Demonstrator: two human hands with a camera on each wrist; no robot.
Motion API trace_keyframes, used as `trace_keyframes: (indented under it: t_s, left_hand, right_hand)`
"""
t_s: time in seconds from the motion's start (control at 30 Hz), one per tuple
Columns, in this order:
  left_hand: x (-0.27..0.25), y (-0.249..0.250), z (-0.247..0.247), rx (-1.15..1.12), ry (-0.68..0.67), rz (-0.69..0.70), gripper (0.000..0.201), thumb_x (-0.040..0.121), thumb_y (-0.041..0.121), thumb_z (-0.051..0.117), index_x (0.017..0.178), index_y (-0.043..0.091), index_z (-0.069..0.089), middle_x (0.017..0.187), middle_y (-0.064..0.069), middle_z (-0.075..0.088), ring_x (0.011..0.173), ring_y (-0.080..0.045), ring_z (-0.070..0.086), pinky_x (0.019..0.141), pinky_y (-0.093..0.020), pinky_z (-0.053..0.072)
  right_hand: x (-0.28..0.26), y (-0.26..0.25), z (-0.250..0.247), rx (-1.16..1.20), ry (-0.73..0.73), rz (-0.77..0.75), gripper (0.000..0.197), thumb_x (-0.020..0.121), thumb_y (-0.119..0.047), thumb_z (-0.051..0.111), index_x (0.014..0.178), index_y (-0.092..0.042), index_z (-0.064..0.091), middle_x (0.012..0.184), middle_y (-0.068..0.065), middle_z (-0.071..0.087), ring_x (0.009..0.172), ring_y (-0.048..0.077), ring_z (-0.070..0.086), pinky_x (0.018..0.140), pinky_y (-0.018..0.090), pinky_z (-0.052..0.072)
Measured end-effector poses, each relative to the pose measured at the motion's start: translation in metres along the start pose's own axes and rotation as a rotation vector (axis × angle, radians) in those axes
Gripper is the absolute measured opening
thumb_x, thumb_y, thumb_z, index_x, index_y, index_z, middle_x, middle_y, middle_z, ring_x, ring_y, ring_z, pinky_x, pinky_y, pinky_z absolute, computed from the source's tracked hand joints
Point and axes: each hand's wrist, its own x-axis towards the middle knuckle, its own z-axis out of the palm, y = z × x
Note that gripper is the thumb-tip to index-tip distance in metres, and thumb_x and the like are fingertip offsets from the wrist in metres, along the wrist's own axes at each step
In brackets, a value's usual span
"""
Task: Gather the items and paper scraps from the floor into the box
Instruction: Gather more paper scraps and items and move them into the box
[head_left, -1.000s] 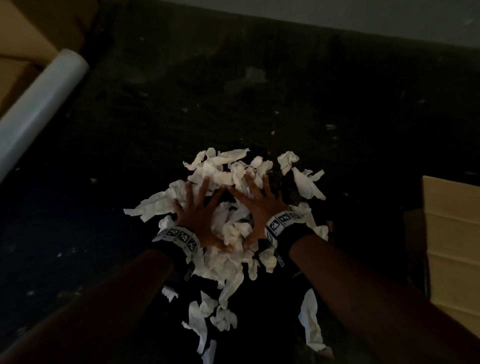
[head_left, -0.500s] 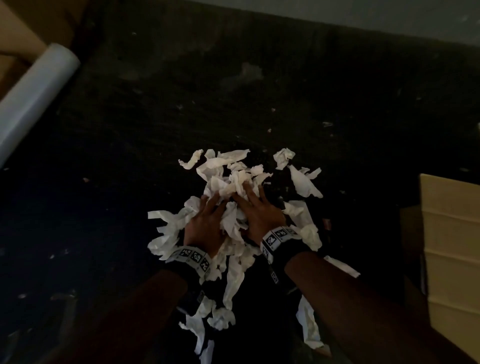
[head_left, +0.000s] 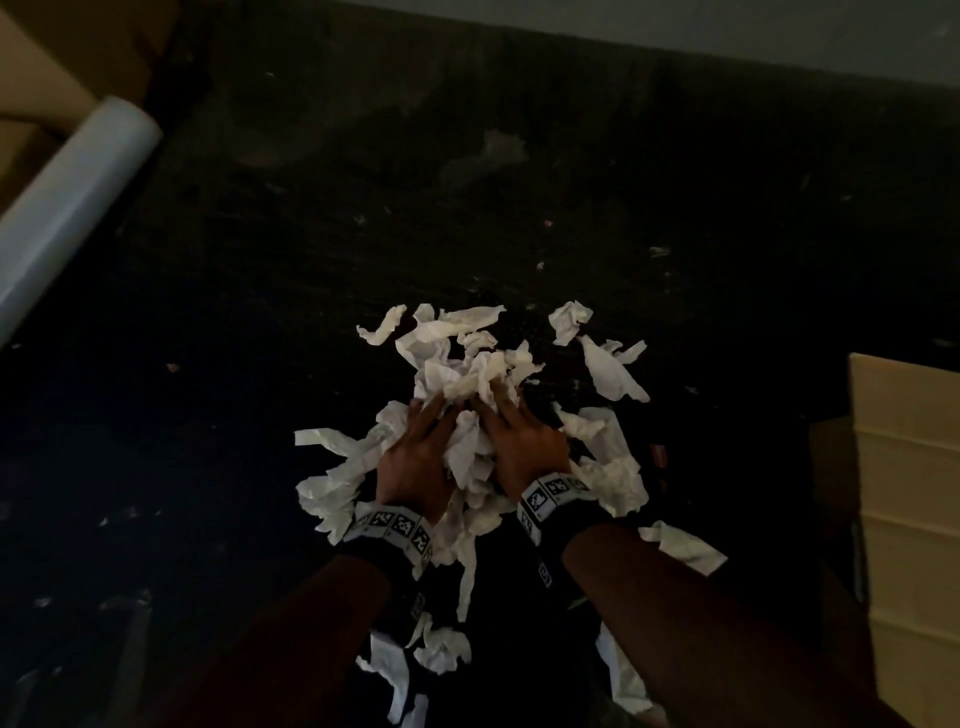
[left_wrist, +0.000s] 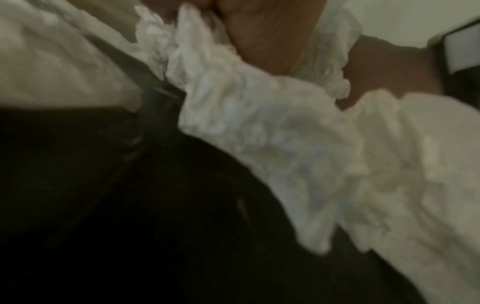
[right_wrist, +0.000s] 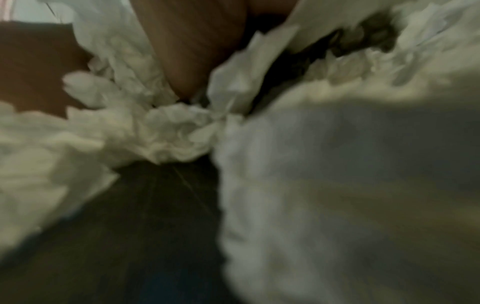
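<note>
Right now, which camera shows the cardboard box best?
The head view: the tan cardboard box stands at the right edge, beside the white paper scraps. Both wrist views show only blurred scraps and hands, no box.

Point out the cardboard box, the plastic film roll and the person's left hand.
cardboard box (head_left: 909, 467), head view, its side wall.
plastic film roll (head_left: 72, 208), head view, middle of the roll.
left hand (head_left: 413, 462), head view, back of the hand.

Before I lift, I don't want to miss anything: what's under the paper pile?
Around the paper pile only dark floor shows. Both hands press the scraps together. Whatever lies beneath the heap is covered, so other items cannot be ruled out.
</note>
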Motion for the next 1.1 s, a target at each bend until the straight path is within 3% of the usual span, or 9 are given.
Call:
trace_keyframes:
  t_s: [0.13,0.23,0.33,0.43,0.57,0.7,0.83,1.0,1.1]
  left_hand:
    - [-0.006,0.003,-0.006,-0.084,0.085,0.039,0.082,0.077,0.001,0.073,0.148,0.030,0.044,0.157,-0.002,0.042,0.130,-0.035,0.057,0.076,-0.045,0.060]
    - [-0.010,0.007,-0.016,-0.103,0.171,0.087,0.085,0.072,-0.011,0.068,0.145,0.029,0.049,0.155,0.000,0.044,0.127,-0.033,0.059,0.074,-0.040,0.060]
    - [-0.015,0.012,-0.033,-0.084,0.196,0.121,0.092,0.063,-0.014,0.073,0.143,0.028,0.055,0.154,0.002,0.046,0.118,-0.027,0.066,0.058,-0.026,0.054]
    - [-0.022,0.022,-0.054,-0.096,0.227,0.177,0.094,0.063,0.000,0.084,0.144,0.032,0.049,0.154,0.004,0.045,0.101,-0.023,0.072,0.049,-0.028,0.055]
    - [-0.036,0.047,-0.088,-0.096,0.345,0.264,0.062,0.083,0.036,0.067,0.143,0.030,0.052,0.155,0.003,0.045,0.106,-0.021,0.070,0.057,-0.033,0.059]
    - [-0.051,0.080,-0.120,-0.113,0.408,0.335,0.077,0.077,0.028,0.086,0.145,0.030,0.049,0.156,0.002,0.044,0.118,-0.022,0.065,0.069,-0.035,0.061]
    - [-0.063,0.121,-0.146,-0.093,0.470,0.398,0.073,0.078,0.027,0.086,0.143,0.029,0.054,0.155,0.002,0.046,0.123,-0.023,0.063,0.074,-0.036,0.061]
    - [-0.072,0.188,-0.164,-0.081,0.523,0.487,0.068,0.081,0.021,0.082,0.142,0.031,0.055,0.154,0.006,0.045,0.123,-0.022,0.062,0.076,-0.036,0.060]
    - [-0.074,0.235,-0.163,-0.103,0.537,0.544,0.066,0.082,0.022,0.082,0.142,0.031,0.055,0.154,0.007,0.045,0.123,-0.017,0.059,0.081,-0.032,0.055]
  right_hand:
    - [-0.002,-0.002,-0.007,0.020,0.011,-0.002,0.078,0.062,-0.031,0.088,0.134,-0.020,0.060,0.143,0.013,0.054,0.115,0.042,0.061,0.068,0.059,0.059]
    - [-0.007,-0.008,-0.019,0.018,0.030,-0.017,0.076,0.068,-0.035,0.083,0.138,-0.020,0.056,0.146,0.012,0.051,0.118,0.040,0.060,0.074,0.061,0.058]
    - [-0.012,-0.015,-0.038,0.041,0.089,-0.038,0.070,0.079,-0.029,0.068,0.146,-0.022,0.046,0.156,0.010,0.039,0.129,0.040,0.052,0.081,0.062,0.055]
    - [-0.022,-0.023,-0.061,0.057,0.197,-0.074,0.073,0.076,-0.027,0.079,0.140,-0.026,0.044,0.148,0.010,0.049,0.116,0.036,0.062,0.069,0.059,0.058]
    - [-0.039,-0.031,-0.093,0.019,0.336,-0.129,0.072,0.076,-0.034,0.082,0.139,-0.026,0.050,0.149,0.007,0.048,0.115,0.032,0.062,0.075,0.054,0.059]
    - [-0.064,-0.039,-0.137,-0.002,0.462,-0.138,0.063,0.076,-0.022,0.077,0.136,-0.022,0.059,0.145,0.010,0.052,0.108,0.033,0.067,0.069,0.048,0.061]
    - [-0.098,-0.042,-0.189,-0.035,0.544,-0.143,0.056,0.081,-0.033,0.047,0.132,-0.021,0.063,0.140,0.011,0.057,0.102,0.031,0.069,0.059,0.044,0.061]
    - [-0.139,-0.020,-0.240,-0.033,0.636,-0.076,0.062,0.076,-0.029,0.077,0.135,-0.021,0.060,0.143,0.013,0.054,0.104,0.033,0.069,0.066,0.046,0.060]
    - [-0.167,0.006,-0.268,-0.033,0.695,-0.045,0.065,0.075,-0.024,0.081,0.136,-0.021,0.059,0.143,0.014,0.054,0.103,0.035,0.069,0.067,0.050,0.061]
